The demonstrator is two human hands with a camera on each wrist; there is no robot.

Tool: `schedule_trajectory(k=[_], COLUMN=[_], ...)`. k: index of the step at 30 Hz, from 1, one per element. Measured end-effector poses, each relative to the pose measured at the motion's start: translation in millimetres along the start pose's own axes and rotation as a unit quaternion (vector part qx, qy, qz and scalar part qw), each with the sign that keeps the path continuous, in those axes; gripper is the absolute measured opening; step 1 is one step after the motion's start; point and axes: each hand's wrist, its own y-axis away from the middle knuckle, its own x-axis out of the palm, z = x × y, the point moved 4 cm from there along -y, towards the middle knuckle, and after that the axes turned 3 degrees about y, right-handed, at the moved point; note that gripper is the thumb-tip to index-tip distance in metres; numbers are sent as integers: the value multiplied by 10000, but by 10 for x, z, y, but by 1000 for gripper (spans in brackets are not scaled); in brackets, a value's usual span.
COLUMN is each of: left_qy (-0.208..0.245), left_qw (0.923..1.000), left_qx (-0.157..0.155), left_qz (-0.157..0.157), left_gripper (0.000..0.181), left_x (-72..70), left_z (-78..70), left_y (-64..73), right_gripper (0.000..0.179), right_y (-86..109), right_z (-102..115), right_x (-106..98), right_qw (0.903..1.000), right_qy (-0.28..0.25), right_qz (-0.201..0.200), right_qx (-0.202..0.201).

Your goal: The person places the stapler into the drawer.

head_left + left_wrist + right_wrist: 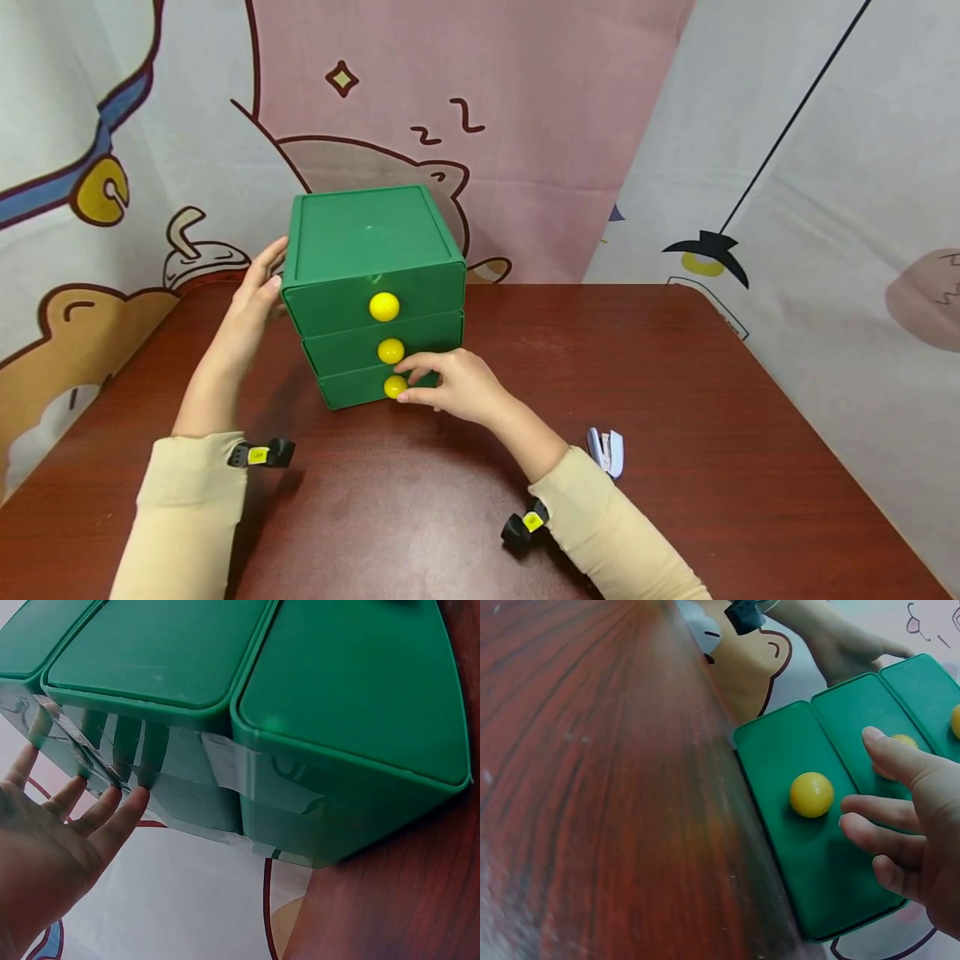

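Note:
A green three-drawer box point(367, 233) stands on the table, each drawer front bearing a round yellow knob. Against its left side rest the spread, straight fingers of my left hand point(258, 287); in the left wrist view the left hand point(67, 832) touches the box's clear-taped side wall. My right hand point(461, 385) is at the front, thumb and fingers apart beside the bottom knob point(394, 387). In the right wrist view a small gap shows between the right hand's point(911, 817) fingers and the bottom knob point(811, 795). All three drawers look closed.
A pale lilac stapler point(615, 454) lies on the brown table point(750, 467), near the right forearm. Behind the table hangs a cartoon-printed cloth point(555, 142). Each wrist carries a black camera strap.

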Motion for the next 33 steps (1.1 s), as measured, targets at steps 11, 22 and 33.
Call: schedule_trajectory(k=[11,22,33], left_qy=[-71,-9,-2], left_qw=[10000,10000,10000], left_qx=[-58,-28,-18], left_qz=[-35,-39,-15], left_gripper=[57,57,58], left_x=[-11,-14,-2], left_z=[-5,-8,0], left_y=[7,0,-1], right_gripper=[38,28,25], right_y=[-66,-125,-79], right_z=[-133,-228,-224], right_x=[198,350,348], right_qw=[9985,9920,9933], right_qy=[-365,-1122,-1015], right_qz=[226,47,-169], right_qx=[350,570,536])
